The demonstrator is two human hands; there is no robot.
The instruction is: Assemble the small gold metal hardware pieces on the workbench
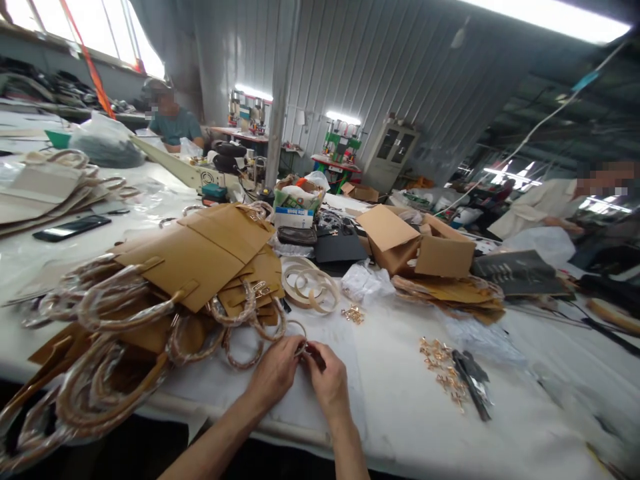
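Near the front edge of the white table, my left hand [279, 365] and my right hand [328, 379] meet at the fingertips. Both are closed in a pinch on a thin tan strap [299, 323], whose curved end rises above my left fingers. Any small part between the fingertips is hidden. Left of my hands lies a heap of tan bag panels [200, 250] with plastic-wrapped handles [120, 300]. Rolled tan strips [310, 287] and a small pile of gold-coloured hardware [354, 314] lie just beyond my hands.
To the right are more gold-coloured pieces [443, 370] beside a dark-handled tool [471, 383]. Open cardboard boxes [420, 243] stand farther back. A phone [73, 227] lies at left. One person [175, 123] sits at back left; another [535, 207] stands at right.
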